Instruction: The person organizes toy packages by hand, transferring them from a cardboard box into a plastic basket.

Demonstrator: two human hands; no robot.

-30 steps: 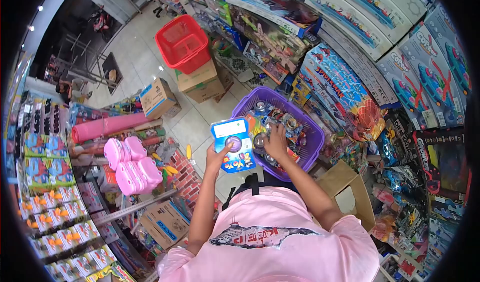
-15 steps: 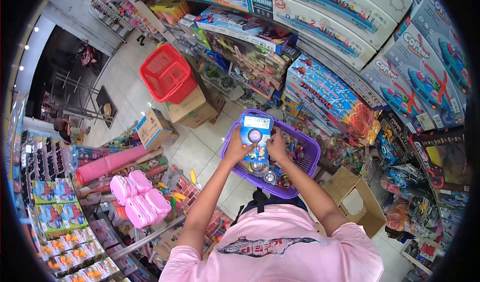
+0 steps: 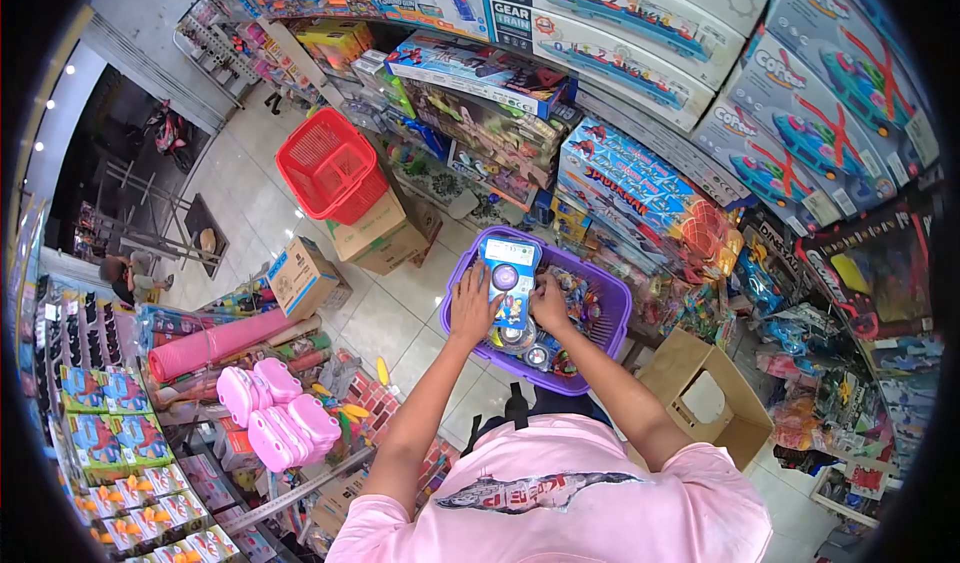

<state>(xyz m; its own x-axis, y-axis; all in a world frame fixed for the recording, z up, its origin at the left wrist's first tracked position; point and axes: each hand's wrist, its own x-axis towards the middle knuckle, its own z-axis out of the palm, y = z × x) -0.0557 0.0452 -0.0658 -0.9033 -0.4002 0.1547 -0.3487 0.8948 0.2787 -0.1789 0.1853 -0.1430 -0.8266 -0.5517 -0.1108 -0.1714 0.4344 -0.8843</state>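
Note:
A blue toy card (image 3: 513, 252) with a round purple piece on its front lies tilted over the purple basket (image 3: 622, 315). My left hand (image 3: 472, 306) is closed on the card's left side, its fingers lying over the edge. At the right edge of the card, the bent fingers of my right hand (image 3: 547, 303) pinch it; their tips are partly hidden. Below the card, clear round packs (image 3: 537, 356) sit in the basket. Many small, colourful packaged toys (image 3: 597, 308) fill its right part.
A red basket (image 3: 322, 168) stands on a cardboard box (image 3: 385, 233) ahead to the left. An open carton (image 3: 735, 393) sits to my right. Stacked toy boxes (image 3: 640, 198) line the shelf ahead. Pink cases (image 3: 285, 418) and a pink roll (image 3: 220, 343) are at left.
My left hand has shifted to lie flatter along the card's left side, its thumb lower. My right hand has moved slightly down the right edge. The camera view has shifted slightly.

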